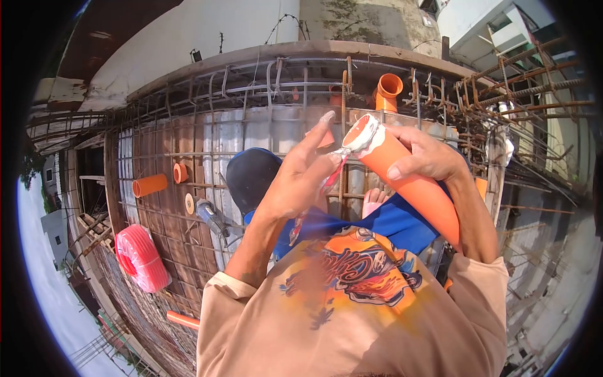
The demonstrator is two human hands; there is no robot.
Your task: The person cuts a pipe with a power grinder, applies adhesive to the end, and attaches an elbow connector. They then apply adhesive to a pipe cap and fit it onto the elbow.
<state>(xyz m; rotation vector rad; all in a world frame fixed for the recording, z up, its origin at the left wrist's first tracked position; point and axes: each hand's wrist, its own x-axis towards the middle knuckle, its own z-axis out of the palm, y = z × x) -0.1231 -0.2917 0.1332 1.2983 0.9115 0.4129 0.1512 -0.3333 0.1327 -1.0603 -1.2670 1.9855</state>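
My right hand [433, 154] is wrapped round an orange plastic pipe [421, 188], which slants from my lap up toward the middle. White paste [367, 139] coats the rim and outside of the pipe's open upper end. Beside that end is my left hand [301, 173], its index finger stretched upward with white paste on the tip. A crumpled pink-and-white packet [333, 176] shows below the left thumb, held against the palm; its lower part is mostly hidden by the hand.
Rebar mesh covers the corrugated sheets and boards underfoot. An orange pipe fitting [389, 88] stands upright ahead. Leftward lie a short orange pipe [149, 185], a small orange coupling [180, 173], an angle grinder [211, 217] and a wrapped coil of red tubing [143, 257]. Rusty rebar juts at right.
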